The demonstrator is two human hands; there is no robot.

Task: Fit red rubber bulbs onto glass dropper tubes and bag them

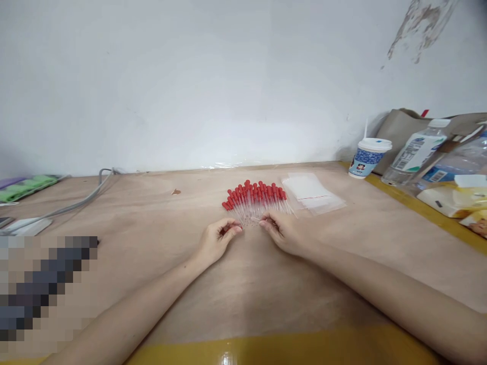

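A fan-shaped pile of several glass droppers with red rubber bulbs (254,198) lies on the wooden table (243,284), bulbs toward the wall, clear tips toward me. My left hand (217,241) rests at the near left edge of the pile, fingers curled in with thumb and fingertips pinched together at the tips. My right hand (283,232) sits at the near right edge, fingers bent and pressed on the glass tips. What either hand pinches is too small to make out.
A stack of clear plastic bags (312,194) lies right of the droppers. Farther right stand a paper cup with a straw (368,158), water bottles (416,152), a brown bag and tissue packs (456,198). Grey cables (81,200) and a green pack (26,186) lie left.
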